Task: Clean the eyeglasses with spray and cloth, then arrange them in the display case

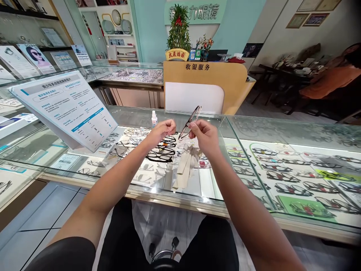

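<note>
A pair of eyeglasses (195,113) with thin dark rims is held up on edge above the glass counter, pinched between the thumb and fingers of my right hand (206,136). To its left, my left hand (164,131) is closed with the fingers curled in; what it holds, if anything, is hidden. Below my hands, a beige cleaning cloth (184,167) lies loosely folded on the counter. Several black-framed glasses (160,156) sit in a column beside the cloth. A small white bottle (153,119) stands upright just behind my left hand.
A large tilted sign board (66,109) stands on the counter at the left. The glass display case (225,210) spans the front, with rows of frames (282,177) under its right side. Beyond is a wooden cashier desk (239,82). A person in orange (332,82) sits at the far right.
</note>
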Demonstrator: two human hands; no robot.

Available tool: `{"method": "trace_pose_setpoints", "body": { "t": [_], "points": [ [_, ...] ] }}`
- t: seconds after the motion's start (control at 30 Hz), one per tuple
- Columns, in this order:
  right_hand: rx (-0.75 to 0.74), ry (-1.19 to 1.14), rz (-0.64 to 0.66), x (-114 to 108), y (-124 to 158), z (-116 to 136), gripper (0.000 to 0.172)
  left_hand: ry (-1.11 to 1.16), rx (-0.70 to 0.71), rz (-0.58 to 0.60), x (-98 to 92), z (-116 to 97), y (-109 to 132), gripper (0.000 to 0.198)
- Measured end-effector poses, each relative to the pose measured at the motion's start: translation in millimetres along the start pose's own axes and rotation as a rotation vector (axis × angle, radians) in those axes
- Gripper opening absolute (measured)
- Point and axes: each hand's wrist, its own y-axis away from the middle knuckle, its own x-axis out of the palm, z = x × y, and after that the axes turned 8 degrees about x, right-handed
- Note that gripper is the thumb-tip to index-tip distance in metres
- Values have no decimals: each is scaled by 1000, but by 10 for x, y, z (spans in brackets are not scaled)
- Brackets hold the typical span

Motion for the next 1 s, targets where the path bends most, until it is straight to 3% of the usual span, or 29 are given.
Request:
{"method": "trace_pose_setpoints", "body": {
  "t": [0.4, 0.77, 1.0],
  "points": [
    [93, -18, 129, -44, -2, 61, 62, -290, 117, -23, 4, -75, 50, 17],
    [142, -30, 284, -29, 24, 78, 61, -309, 169, -34, -34, 32, 47, 28],
    [155, -42, 298, -18, 26, 81, 61, -329, 153, -56, -7, 19, 43, 26]
  ]
}}
